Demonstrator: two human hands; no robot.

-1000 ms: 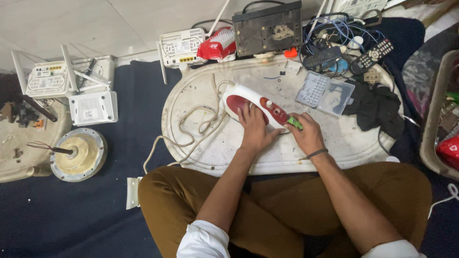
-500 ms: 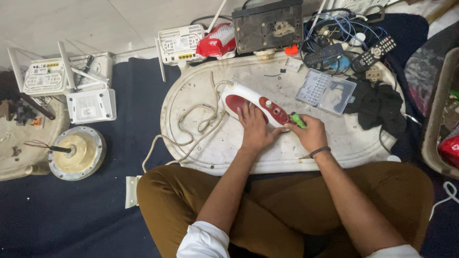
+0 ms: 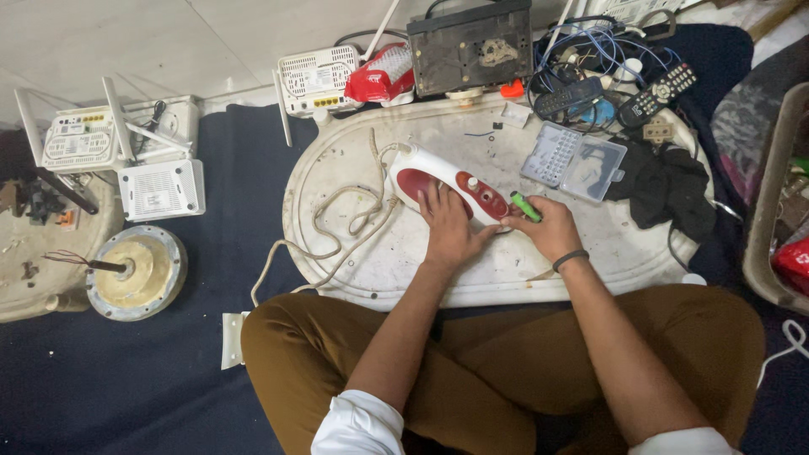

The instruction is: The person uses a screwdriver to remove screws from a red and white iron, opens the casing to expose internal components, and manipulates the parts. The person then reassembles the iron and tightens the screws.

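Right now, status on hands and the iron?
Left hand flat on red-and-white iron. Right hand grips green screwdriver at it. Cord loose alongside.

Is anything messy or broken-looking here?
Yes. The iron lies on its side on the white tray, with its cord in loose loops. The left hand presses on it; the right hand holds a green tool. Wires are tangled at the back.

White routers (image 3: 126, 152), round motor part (image 3: 135, 271) at left; remotes (image 3: 615, 94), clear bit case (image 3: 573, 160) (open), black cloth (image 3: 670, 185).
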